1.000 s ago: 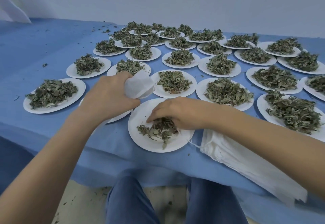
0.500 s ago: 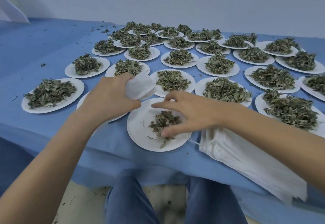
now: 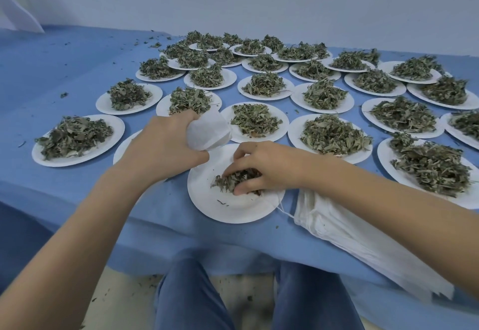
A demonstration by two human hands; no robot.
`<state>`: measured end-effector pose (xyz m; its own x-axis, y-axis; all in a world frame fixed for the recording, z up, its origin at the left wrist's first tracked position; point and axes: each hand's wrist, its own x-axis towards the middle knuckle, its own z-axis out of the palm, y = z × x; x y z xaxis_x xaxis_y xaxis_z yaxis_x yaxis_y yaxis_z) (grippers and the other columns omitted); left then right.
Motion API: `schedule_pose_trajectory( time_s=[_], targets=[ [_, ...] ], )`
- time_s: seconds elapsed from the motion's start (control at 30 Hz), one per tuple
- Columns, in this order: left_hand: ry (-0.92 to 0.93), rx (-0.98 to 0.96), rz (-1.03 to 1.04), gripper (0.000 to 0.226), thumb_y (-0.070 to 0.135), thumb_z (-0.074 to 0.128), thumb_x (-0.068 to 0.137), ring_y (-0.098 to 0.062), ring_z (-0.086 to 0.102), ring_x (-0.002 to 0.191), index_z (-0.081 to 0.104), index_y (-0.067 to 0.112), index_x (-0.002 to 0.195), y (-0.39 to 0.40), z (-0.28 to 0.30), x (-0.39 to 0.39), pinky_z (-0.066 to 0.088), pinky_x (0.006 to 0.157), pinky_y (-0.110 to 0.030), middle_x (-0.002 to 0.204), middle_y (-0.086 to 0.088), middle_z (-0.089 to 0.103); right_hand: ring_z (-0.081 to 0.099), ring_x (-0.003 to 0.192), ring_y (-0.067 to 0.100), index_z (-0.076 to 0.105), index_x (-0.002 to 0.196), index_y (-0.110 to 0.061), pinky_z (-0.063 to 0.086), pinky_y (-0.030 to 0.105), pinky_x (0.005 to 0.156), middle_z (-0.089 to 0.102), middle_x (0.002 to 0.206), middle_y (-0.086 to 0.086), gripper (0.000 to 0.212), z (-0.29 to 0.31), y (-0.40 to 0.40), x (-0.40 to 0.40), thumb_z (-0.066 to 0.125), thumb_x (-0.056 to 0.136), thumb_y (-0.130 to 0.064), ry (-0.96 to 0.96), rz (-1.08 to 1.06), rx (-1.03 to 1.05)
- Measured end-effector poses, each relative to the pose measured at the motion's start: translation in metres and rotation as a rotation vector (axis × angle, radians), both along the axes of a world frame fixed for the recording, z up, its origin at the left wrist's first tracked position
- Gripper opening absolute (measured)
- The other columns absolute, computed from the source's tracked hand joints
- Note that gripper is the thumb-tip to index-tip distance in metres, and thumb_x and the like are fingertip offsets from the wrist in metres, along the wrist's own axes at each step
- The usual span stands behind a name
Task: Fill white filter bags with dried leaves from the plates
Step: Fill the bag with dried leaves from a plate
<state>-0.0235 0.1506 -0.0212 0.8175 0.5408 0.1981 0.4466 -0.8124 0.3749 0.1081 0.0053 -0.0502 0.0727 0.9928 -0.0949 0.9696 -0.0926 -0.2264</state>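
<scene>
— Head view: what do our hands hold?
— Our left hand (image 3: 166, 148) grips a white bag (image 3: 208, 132) just above the near plate (image 3: 228, 207). Our right hand (image 3: 261, 171) curls its fingers round a clump of leaves (image 3: 230, 180) on that plate.
— And more bags?
— A stack (image 3: 363, 246) lies under our right arm, beside the plate.

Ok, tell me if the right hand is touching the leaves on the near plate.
Touching: the head view shows the right hand with fingers curled round the leaves.

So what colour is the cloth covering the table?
Blue, seen plainly in the head view: the cloth.
</scene>
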Motion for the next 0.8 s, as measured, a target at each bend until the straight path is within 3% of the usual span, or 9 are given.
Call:
schedule_pose_trajectory(
  time_s=[0.13, 0.27, 0.33, 0.4, 0.57, 0.67, 0.8],
  targets=[
    [0.028, 0.016, -0.001, 0.060, 0.030, 0.069, 0.067, -0.016, 0.040, 0.081, 0.048, 0.024, 0.123, 0.002, -0.002, -0.001, 0.032, 0.059, -0.029, 0.075, 0.007, 0.041, 0.048, 0.087, 0.016, 0.036, 0.133, -0.045, 0.032, 0.022, 0.075, 0.049, 0.109, 0.004, 0.059, 0.004, 0.003, -0.006, 0.062, 0.080, -0.046, -0.013, 0.000, -0.006],
    [0.032, 0.014, -0.002, 0.055, 0.031, 0.069, 0.066, -0.018, 0.043, 0.080, 0.051, 0.027, 0.118, 0.004, -0.003, -0.003, 0.034, 0.057, -0.028, 0.077, 0.008, 0.049, 0.042, 0.081, 0.009, 0.055, 0.120, -0.040, 0.039, 0.025, 0.080, 0.051, 0.116, 0.002, 0.038, 0.006, 0.009, -0.010, 0.062, 0.083, -0.040, 0.004, 0.032, -0.027],
    [0.047, 0.016, 0.003, 0.060, 0.032, 0.070, 0.067, -0.019, 0.044, 0.086, 0.048, 0.027, 0.123, 0.005, -0.004, -0.003, 0.036, 0.065, -0.028, 0.095, -0.001, 0.058, 0.051, 0.088, 0.012, 0.062, 0.116, -0.033, 0.042, 0.027, 0.086, 0.055, 0.116, 0.003, 0.032, 0.005, 0.011, -0.011, 0.061, 0.084, -0.034, 0.024, 0.035, -0.004],
    [0.065, 0.011, 0.008, 0.061, 0.032, 0.069, 0.067, -0.020, 0.045, 0.086, 0.048, 0.027, 0.124, 0.005, -0.006, -0.005, 0.037, 0.065, -0.028, 0.098, -0.004, 0.058, 0.056, 0.100, 0.016, 0.065, 0.112, -0.026, 0.041, 0.027, 0.090, 0.060, 0.115, 0.003, 0.028, 0.003, 0.012, -0.009, 0.062, 0.085, -0.029, 0.030, 0.020, 0.026],
    [0.121, 0.039, -0.017, 0.050, 0.030, 0.069, 0.066, -0.018, 0.046, 0.076, 0.051, 0.027, 0.113, 0.010, -0.009, -0.012, 0.037, 0.057, -0.029, 0.072, 0.009, 0.047, 0.060, 0.083, 0.007, 0.072, 0.099, -0.018, 0.042, 0.014, 0.077, 0.071, 0.097, 0.000, 0.020, 0.015, 0.006, 0.003, 0.067, 0.081, -0.025, 0.182, -0.129, 0.270],
    [0.168, 0.063, -0.053, 0.045, 0.028, 0.069, 0.064, -0.018, 0.046, 0.076, 0.052, 0.029, 0.106, 0.012, -0.011, -0.015, 0.033, 0.054, -0.028, 0.072, 0.010, 0.049, 0.056, 0.081, -0.001, 0.072, 0.097, -0.022, 0.044, 0.013, 0.076, 0.070, 0.096, -0.004, 0.018, 0.027, 0.000, 0.008, 0.068, 0.080, -0.025, 0.289, -0.217, 0.390],
    [0.175, 0.047, -0.156, 0.037, 0.027, 0.068, 0.058, -0.019, 0.049, 0.077, 0.048, 0.035, 0.088, 0.008, -0.013, -0.011, 0.038, 0.058, -0.029, 0.076, 0.009, 0.055, 0.061, 0.084, 0.005, 0.071, 0.099, -0.023, 0.048, 0.026, 0.079, 0.071, 0.096, -0.004, 0.019, 0.036, 0.005, -0.001, 0.069, 0.080, -0.024, 0.315, -0.182, 0.368]
  ],
)
